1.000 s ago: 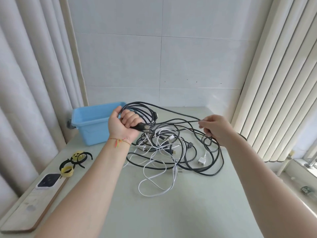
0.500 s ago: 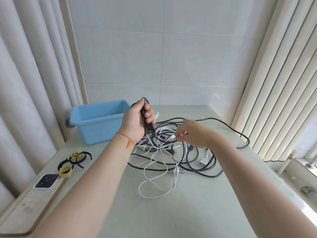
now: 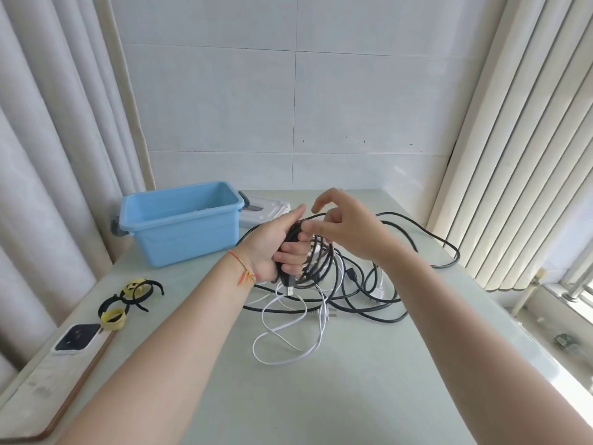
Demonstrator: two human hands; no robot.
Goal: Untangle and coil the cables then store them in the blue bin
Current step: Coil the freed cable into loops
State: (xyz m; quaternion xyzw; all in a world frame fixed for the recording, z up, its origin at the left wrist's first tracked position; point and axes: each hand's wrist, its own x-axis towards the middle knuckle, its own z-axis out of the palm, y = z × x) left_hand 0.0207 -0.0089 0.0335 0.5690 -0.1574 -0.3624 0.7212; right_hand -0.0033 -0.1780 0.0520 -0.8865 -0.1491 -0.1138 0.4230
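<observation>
My left hand (image 3: 276, 248) grips a bundle of black cable coils (image 3: 316, 263), a USB plug hanging below the fist. My right hand (image 3: 345, 224) is right beside it, thumb and fingers pinching the black cable at the top of the bundle, with the index finger raised. More black cable (image 3: 426, 239) trails right across the table. A tangle of white cable (image 3: 288, 335) and black cable lies on the table under my hands. The blue bin (image 3: 179, 220) stands open at the back left.
Black and yellow strap ties (image 3: 128, 300) lie at the left, near a white device (image 3: 77, 338) on a wooden board (image 3: 48, 390). A white box (image 3: 264, 208) sits behind the bin. Curtains hang at the left, vertical blinds at the right.
My right hand has come up from the tangle to my left hand, laying another loop of black cable onto the bundle. The camera has tilted slightly.
</observation>
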